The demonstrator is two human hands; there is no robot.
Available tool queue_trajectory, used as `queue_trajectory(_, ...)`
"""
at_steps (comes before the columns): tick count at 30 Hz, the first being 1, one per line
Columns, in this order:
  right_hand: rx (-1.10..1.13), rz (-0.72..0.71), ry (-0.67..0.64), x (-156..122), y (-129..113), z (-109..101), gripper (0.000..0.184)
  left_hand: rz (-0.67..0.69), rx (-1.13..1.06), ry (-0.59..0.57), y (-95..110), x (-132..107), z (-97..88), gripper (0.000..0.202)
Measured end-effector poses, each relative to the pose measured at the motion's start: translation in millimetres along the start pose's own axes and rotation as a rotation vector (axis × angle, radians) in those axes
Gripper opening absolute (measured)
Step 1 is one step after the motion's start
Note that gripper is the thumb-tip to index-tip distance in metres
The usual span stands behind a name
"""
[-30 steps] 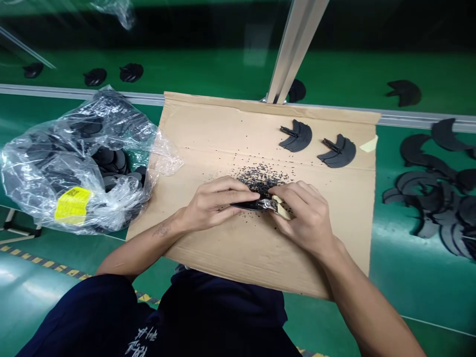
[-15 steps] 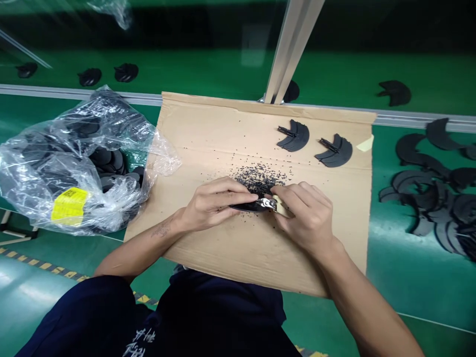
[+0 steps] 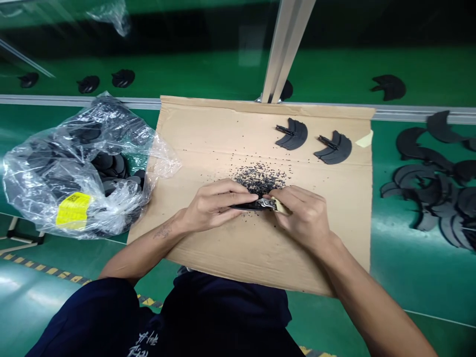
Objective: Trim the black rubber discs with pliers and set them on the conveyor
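Note:
Between the fingers and thumb of my left hand is a black curved plastic part, held just above the cardboard sheet. My right hand is closed around small metal clippers with a cream-coloured covering on the handle. Their metal head is at the right end of the black part; the fingers hide the exact point of contact. Behind both hands lies a scatter of tiny black clippings. Two black fan-shaped parts with thin stems rest farther back on the cardboard.
On the left, a clear plastic bag with a yellow label holds many black parts. More black curved parts lie piled on the green table at right. A metal post and glass panel stand along the back, reflecting several parts.
My right hand has tilted slightly and shifted a little to the left, with the clippers lowered a bit at the part's end. My left hand keeps its hold. The view has shifted slightly.

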State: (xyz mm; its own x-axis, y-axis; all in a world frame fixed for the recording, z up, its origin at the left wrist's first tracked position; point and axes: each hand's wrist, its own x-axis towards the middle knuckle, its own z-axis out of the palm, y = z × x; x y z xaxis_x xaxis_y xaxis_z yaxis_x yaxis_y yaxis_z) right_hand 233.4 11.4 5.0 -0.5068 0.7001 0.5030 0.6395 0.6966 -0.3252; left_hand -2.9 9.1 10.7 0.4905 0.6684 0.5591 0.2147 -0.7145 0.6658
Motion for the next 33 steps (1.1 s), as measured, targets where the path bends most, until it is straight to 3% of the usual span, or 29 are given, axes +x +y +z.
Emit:
queue_trajectory(4, 0.057, 0.041, -0.002, -1, 3, 1, 0.016, -0.053, 0.04, -0.004, 2, 0, -4.7, 0.039)
queue_trajectory(11, -0.223, 0.009, -0.023, 1, 4, 2, 0.016, -0.048, 0.113, -0.087, 2, -3, -1.2, 0.041)
queue_trajectory(14, -0.272, 0.019, -0.047, 1, 5, 1, 0.015, -0.072, 0.176, -0.039, 0, -2, 0.0, 0.037)
queue_trajectory(18, -0.015, 0.119, -0.053, 2, 6, -1, 0.016, -0.144, 0.179, 0.103, 0, 2, -2.8, 0.028)
queue_trajectory(21, 0.262, 0.159, -0.035, 3, 3, -1, 0.018, -0.229, 0.039, 0.145, 0, 1, -2.4, 0.024)
queue_trajectory(23, 0.284, 0.115, -0.004, 4, 1, -1, 0.018, -0.238, -0.024, 0.135, -1, 0, -0.4, 0.022)
queue_trajectory(25, 0.16, 0.017, 0.036, 3, -2, 0, 0.011, -0.179, 0.002, 0.104, -2, -2, 2.0, 0.019)
queue_trajectory(29, -0.089, -0.201, 0.082, 0, -10, -2, 0.011, -0.068, 0.268, -0.009, -6, -7, 6.0, 0.026)
queue_trajectory(33, 0.102, -0.226, 0.08, 1, -13, -5, 0.005, -0.041, 0.417, -0.059, -9, -8, 6.9, 0.045)
